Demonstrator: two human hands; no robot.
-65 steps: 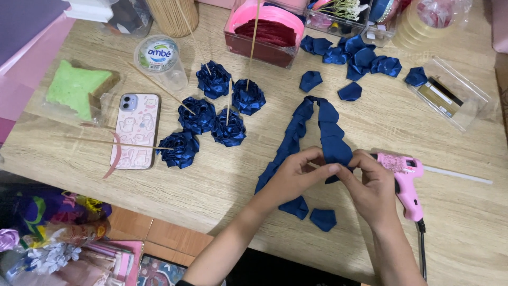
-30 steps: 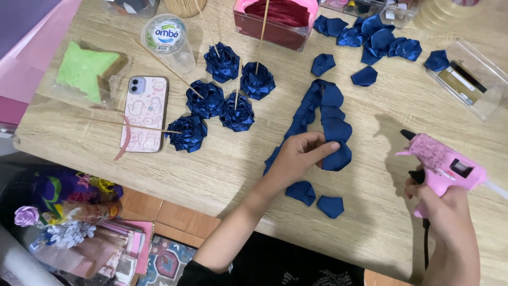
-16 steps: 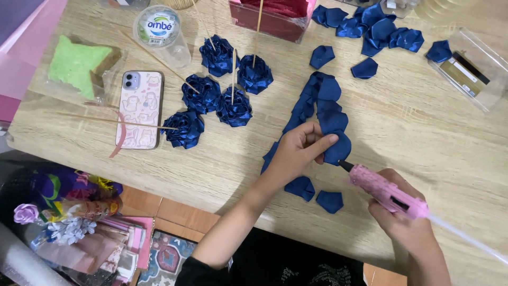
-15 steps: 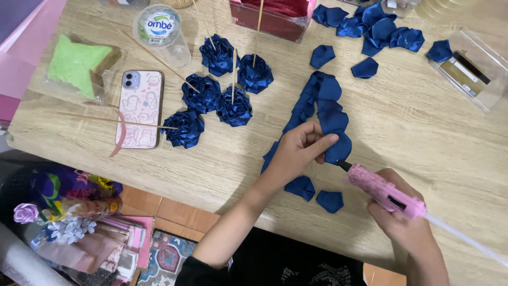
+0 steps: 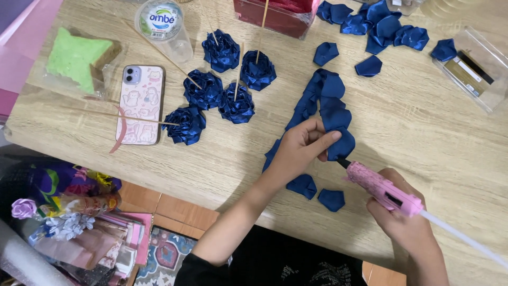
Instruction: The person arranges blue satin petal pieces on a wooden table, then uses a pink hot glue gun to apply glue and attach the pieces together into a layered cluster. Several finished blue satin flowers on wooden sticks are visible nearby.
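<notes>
Glue gun (image 5: 382, 189), pink, sits nearest in the view, gripped by the right hand (image 5: 405, 222) with fingers wrapped around its body; the dark nozzle points at the lower end of the petal strip. A white glue stick (image 5: 465, 239) comes out from its back and leaves the picture at the right edge. Two loose blue petals (image 5: 316, 193) lie on the wooden table (image 5: 423, 127) just beside the wrist of the left hand (image 5: 301, 148). This hand pinches the chain of dark blue satin petals (image 5: 325, 108), fingertips closed on the last petal, very near the nozzle.

I judge the risk is a burn: hot glue may touch the left fingertips because they are so close. Too much glue could also stain the satin or stick it to the table.

Farther away are five finished ribbon roses (image 5: 222, 85) on thin sticks, a phone (image 5: 140, 103), a green star-shaped piece (image 5: 74, 58), more petals (image 5: 381, 24) and a clear box (image 5: 473, 71). The red box (image 5: 275, 16) at the top is cut off, and I cannot see the trigger finger clearly.
</notes>
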